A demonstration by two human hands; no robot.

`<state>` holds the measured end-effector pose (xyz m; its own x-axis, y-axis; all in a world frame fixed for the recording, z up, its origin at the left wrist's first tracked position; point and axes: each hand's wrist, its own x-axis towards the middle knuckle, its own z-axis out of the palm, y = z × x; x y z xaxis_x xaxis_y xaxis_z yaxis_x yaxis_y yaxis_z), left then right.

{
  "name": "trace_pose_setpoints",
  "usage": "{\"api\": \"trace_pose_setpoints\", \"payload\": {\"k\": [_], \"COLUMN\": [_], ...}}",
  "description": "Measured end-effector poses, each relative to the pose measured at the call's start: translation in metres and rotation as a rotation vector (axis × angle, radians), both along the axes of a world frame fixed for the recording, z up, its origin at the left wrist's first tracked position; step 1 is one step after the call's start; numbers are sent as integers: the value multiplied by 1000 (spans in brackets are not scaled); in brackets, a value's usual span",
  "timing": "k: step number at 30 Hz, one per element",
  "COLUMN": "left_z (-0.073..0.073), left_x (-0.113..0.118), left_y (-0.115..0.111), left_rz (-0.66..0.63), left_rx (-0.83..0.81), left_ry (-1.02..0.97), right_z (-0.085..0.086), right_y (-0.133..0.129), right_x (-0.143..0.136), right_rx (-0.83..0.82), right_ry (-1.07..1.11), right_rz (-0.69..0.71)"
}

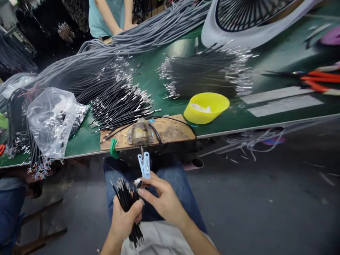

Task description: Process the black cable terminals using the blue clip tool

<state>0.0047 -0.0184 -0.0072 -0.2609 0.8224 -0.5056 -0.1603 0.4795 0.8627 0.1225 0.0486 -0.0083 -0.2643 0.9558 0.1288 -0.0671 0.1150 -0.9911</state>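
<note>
My left hand (124,216) is wrapped round a bundle of short black cables (127,196) with stripped, silvery ends, held upright above my lap. My right hand (162,198) is closed in a pinch at the upper right of the bundle. A small black-and-white bit (138,182) shows at its fingertips, too small to name. Just above these fingers hangs a light blue clothes peg (144,165), fixed to the shaft of a small motor (140,132). The motor is mounted on a wooden board (172,129) at the table's front edge.
On the green table (223,127) lie piles of black cables (122,106), a plastic bag (51,120), a yellow bowl (207,108) and orange-handled scissors (318,79). A green clamp (114,148) grips the board. Long grey cables (148,33) and a fan (247,21) lie behind, near another person's arms (111,17).
</note>
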Motion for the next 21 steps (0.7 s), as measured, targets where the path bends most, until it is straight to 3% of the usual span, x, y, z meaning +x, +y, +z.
{"api": "trace_pose_setpoints", "payload": {"k": [4,7,12,14,18,21], "left_z": [-6,-11,-16,-16,-22,-36], "left_x": [-4,-7,-11,-15,-27,-43], "left_y": [-7,-10,-15,-18,-31,-45], "left_rz": [-20,-41,-109,-114,-84,4], "left_rx": [-48,-89,-141,-145,-144,-165], "left_ry": [-41,-60,-129,-126,-113,-138], "right_z": [-1,-4,0,3,3,-3], "right_y": [4,2,-5,-5,-7,-20], "right_x": [4,8,10,8,5,6], "right_rx": [-2,134,404,367,266,439], "right_ry": [-35,-97,-177,-220,-262,-208], "right_rz": [68,101,-59,-42,138,20]}}
